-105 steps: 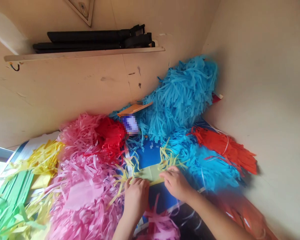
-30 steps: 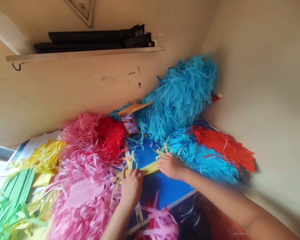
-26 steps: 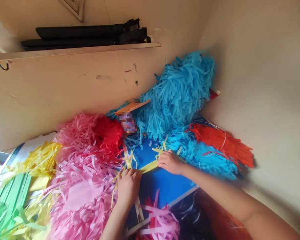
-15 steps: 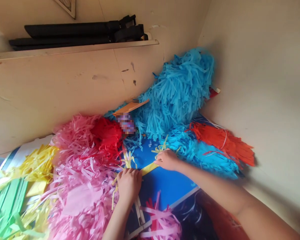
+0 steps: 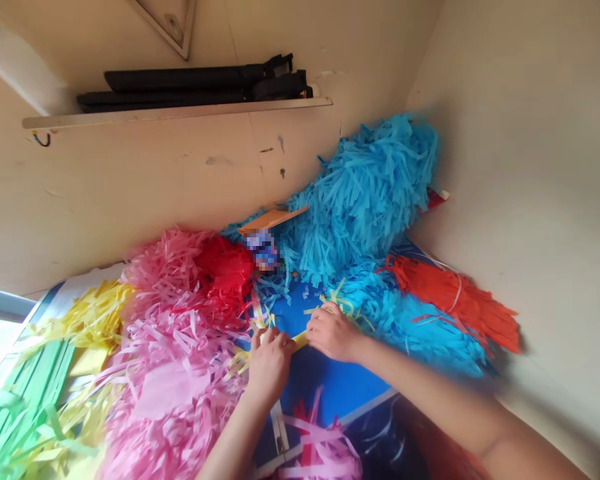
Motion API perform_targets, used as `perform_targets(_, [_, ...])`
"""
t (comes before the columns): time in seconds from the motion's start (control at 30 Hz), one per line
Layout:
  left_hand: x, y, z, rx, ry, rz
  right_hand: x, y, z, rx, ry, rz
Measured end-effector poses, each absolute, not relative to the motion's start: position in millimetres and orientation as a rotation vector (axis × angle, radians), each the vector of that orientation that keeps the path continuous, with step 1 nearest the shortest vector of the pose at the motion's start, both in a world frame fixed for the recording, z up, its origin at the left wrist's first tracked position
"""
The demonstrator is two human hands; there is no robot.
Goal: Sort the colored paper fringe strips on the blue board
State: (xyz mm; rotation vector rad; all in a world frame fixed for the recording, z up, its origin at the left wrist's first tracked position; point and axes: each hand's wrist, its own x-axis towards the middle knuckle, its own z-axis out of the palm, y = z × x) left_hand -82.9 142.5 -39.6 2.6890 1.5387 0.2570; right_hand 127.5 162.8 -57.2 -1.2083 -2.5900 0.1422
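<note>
A yellow tissue-paper tassel (image 5: 301, 340) with fringed ends lies crosswise over the blue tabletop, its middle twisted into a narrow band. My left hand (image 5: 270, 360) is closed on its left part, fingers curled over the paper. At the other side, my right hand (image 5: 335, 331) grips the band, fingers bent on top of it. Loose yellow strips stick out beyond both hands. Only a short stretch of the band shows between them; the thumbs are mostly hidden. Pink fringed paper (image 5: 175, 393) is heaped just left of my left hand, and blue fringe (image 5: 410, 313) lies beyond my right.
A large blue fringed bundle (image 5: 370, 193) leans into the wall corner. Red (image 5: 225, 267), orange (image 5: 455, 293), yellow (image 5: 95, 317) and green (image 5: 30, 387) paper bundles lie around the blue table (image 5: 340, 390). A wall shelf (image 5: 180, 115) holds black objects. Pink strips (image 5: 325, 447) hang near the front edge.
My hands have come closer together, and the visible band between them is shorter and narrower. The right hand's fingers now lie further over the paper. The whole view has shifted slightly.
</note>
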Motion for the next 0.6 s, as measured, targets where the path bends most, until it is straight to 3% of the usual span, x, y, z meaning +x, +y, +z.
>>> perform_targets(0.1, [-77.6, 137.8, -38.2, 2.707, 1.543, 0.298, 127.5, 162.9, -66.6, -1.035, -2.642, 0.005])
perform_targets(0.6, [-83.2, 122.5, -45.2, 2.711, 1.643, 0.414, 118.7, 152.6, -69.6, -1.019, -2.547, -0.071])
